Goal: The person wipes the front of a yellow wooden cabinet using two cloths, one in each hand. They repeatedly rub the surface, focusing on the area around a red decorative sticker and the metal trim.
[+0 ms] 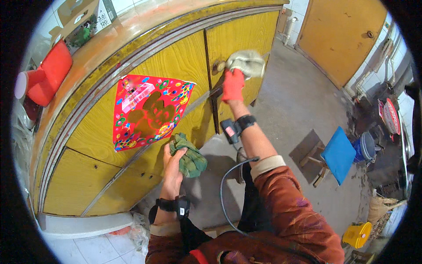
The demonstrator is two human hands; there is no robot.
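My right hand [234,85], in a red glove, holds a pale grey cloth [246,63] against a yellow wood-grain cabinet door [242,33], just beside its round knob [218,67]. The cloth looks slightly blurred. Lower and to the left, my bare left hand [173,161] grips a crumpled green cloth [188,158] in front of the lower part of the cabinet. Between the hands and to the left, a red decorated poster [151,114] with a gold figure is fixed to the cabinet front. Both wrists wear black straps with small devices.
A red plastic container [54,76] and a cardboard carton [82,26] are on the cabinet top. On the right stand a stool with a blue seat [339,155], a blue bucket [365,147] and a yellow bucket [357,235]. A cable [221,184] hangs by my right arm.
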